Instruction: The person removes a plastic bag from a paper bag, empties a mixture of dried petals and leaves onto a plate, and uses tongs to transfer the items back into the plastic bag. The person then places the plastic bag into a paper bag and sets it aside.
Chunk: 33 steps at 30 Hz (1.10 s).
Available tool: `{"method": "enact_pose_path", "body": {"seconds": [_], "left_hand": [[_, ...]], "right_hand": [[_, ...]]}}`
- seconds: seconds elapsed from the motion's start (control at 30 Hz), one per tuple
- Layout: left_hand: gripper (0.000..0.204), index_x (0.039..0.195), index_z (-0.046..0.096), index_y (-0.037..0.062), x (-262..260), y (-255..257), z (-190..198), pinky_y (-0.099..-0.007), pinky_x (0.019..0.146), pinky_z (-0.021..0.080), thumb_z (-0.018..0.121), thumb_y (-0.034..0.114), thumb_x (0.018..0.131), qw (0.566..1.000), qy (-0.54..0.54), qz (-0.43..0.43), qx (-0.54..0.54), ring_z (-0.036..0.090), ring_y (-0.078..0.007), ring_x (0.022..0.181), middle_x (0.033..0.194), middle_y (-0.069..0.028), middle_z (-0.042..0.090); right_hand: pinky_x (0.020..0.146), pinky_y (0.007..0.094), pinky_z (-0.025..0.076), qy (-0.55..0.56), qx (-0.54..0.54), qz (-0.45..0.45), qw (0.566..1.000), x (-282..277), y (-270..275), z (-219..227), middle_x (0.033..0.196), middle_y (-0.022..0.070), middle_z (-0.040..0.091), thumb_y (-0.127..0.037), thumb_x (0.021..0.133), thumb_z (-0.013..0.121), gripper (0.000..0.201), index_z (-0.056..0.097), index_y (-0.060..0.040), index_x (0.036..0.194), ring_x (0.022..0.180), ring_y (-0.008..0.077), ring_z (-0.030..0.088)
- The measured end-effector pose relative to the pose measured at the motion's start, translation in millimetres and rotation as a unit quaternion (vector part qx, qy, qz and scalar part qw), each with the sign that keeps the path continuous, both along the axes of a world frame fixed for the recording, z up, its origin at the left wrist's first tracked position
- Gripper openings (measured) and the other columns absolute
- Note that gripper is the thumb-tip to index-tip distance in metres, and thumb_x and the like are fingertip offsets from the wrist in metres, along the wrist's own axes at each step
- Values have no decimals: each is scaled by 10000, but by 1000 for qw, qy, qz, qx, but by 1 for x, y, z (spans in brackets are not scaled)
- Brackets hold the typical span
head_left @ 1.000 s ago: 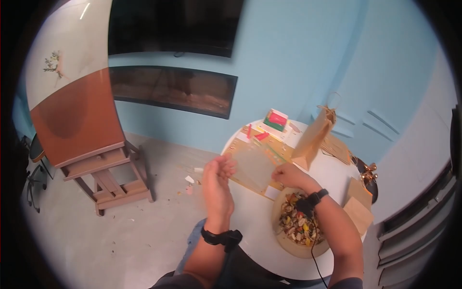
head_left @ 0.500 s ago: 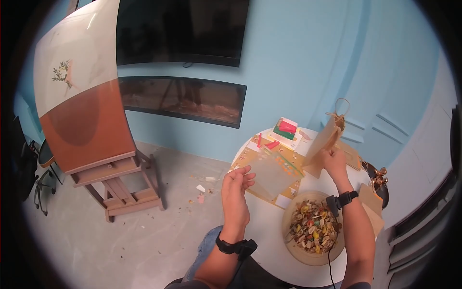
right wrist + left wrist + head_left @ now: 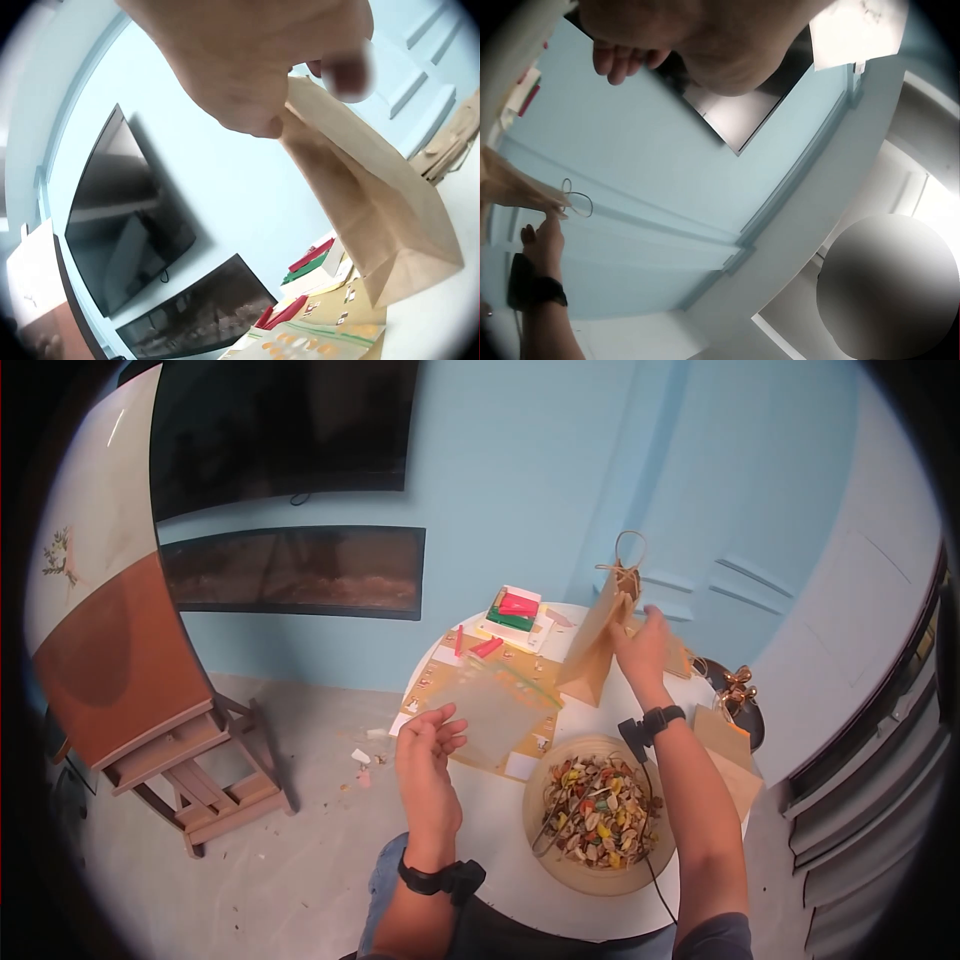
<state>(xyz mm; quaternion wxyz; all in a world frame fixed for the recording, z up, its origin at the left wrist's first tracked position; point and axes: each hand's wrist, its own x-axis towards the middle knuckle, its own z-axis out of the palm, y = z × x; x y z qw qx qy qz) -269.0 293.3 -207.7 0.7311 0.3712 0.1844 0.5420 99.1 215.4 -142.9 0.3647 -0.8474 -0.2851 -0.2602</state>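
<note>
A brown paper bag (image 3: 590, 660) with twisted handles stands on the round white table. My right hand (image 3: 640, 650) is at its upper edge. In the right wrist view the thumb lies against the bag (image 3: 375, 217), with a gap between it and a blurred finger on the other side. My left hand (image 3: 428, 775) is raised near the table's left edge, fingers loosely bent around nothing. Beside it lies a clear zip bag (image 3: 485, 715) with a green strip. Nearer to me is a wide bowl (image 3: 540, 860) of small mixed brown, yellow and red pieces (image 3: 600, 815).
Under the zip bag is a patterned tan mat (image 3: 430, 685). Green and pink boxes (image 3: 513, 615) and pink sticks (image 3: 485, 648) are behind. More paper bags (image 3: 728, 765) lie at right, near a dark tray (image 3: 748, 720). An easel (image 3: 195, 760) stands left, with scraps on the floor.
My right hand went from over the mat to the paper bag's upper edge; its fingers have since spread apart. The left hand stays raised. The head view has swung right.
</note>
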Motion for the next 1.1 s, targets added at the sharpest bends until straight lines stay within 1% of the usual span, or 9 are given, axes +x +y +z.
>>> {"method": "enact_pose_path", "body": {"seconds": [0.13, 0.23, 0.37, 0.53, 0.7, 0.77, 0.87, 0.97, 1.1], "left_hand": [[350, 1355, 662, 24, 2, 0, -2, -417, 1062, 559, 517, 299, 1195, 1000, -9, -14, 4, 727, -270, 1195, 1425, -192, 740], [348, 1355, 659, 30, 5, -2, -1, -414, 1059, 556, 516, 306, 1199, 1000, -11, -22, 4, 727, -267, 1192, 1425, -189, 738], [340, 1367, 644, 24, 3, -5, -1, -413, 1061, 553, 509, 290, 1204, 999, 3, -19, 34, 727, -262, 1192, 1450, -196, 724], [319, 1390, 613, -6, -11, -18, 16, -434, 1103, 542, 508, 210, 1181, 988, 23, 2, 152, 718, -258, 1237, 1496, -225, 696], [412, 1411, 588, -16, -44, -77, 49, -500, 1191, 501, 602, 274, 1118, 943, -21, -11, 332, 706, -323, 1285, 1508, -272, 675], [584, 1426, 583, -23, -59, -99, 58, -541, 1218, 482, 734, 402, 1056, 911, -33, -46, 409, 703, -378, 1312, 1505, -301, 668], [660, 1443, 599, -14, -67, -127, 83, -561, 1223, 485, 801, 453, 1023, 834, -68, -101, 538, 687, -422, 1376, 1519, -318, 668], [672, 1549, 584, -12, -50, -149, 130, -557, 1218, 511, 834, 265, 990, 760, -105, -176, 617, 686, -485, 1394, 1535, -317, 682], [472, 1461, 631, -9, 8, -201, 202, -474, 1173, 547, 693, 295, 1105, 718, -79, -238, 650, 724, -399, 1370, 1468, -255, 746]], "right_hand": [[1102, 578, 575, 73, -37, -22, 996, -5, 8, 22, 1346, 372, 727, -370, 1010, 803, 596, 683, 62, 1403, 1290, 528, 710], [1006, 599, 611, 164, -110, 7, 980, 54, 13, 6, 1128, 383, 786, -320, 1043, 753, 422, 775, 87, 1156, 1167, 524, 777], [819, 563, 646, 42, -5, 0, 999, 63, -8, 33, 912, 349, 786, -277, 1082, 702, 404, 774, 108, 983, 854, 474, 818], [566, 477, 593, 2, 51, 53, 997, -16, -93, 110, 714, 243, 736, -261, 1127, 692, 410, 740, 114, 968, 516, 340, 741], [460, 364, 489, -36, 65, 45, 996, -125, -216, 153, 616, 119, 647, -237, 1157, 695, 394, 718, 85, 931, 473, 179, 666], [444, 346, 471, -49, 48, 37, 997, -162, -266, 158, 607, 101, 635, -233, 1158, 702, 396, 710, 74, 908, 465, 147, 649], [507, 407, 504, 74, 41, 20, 996, -221, -323, 162, 651, 144, 654, -216, 1124, 747, 369, 689, 57, 883, 516, 257, 677], [619, 500, 531, -84, -95, -1, 992, -239, -374, 138, 759, 210, 680, -201, 1087, 772, 343, 673, 52, 879, 659, 423, 685], [713, 568, 528, -28, -129, 18, 991, -264, -408, 120, 854, 249, 676, -201, 1057, 791, 320, 675, 40, 880, 804, 518, 658]]}}
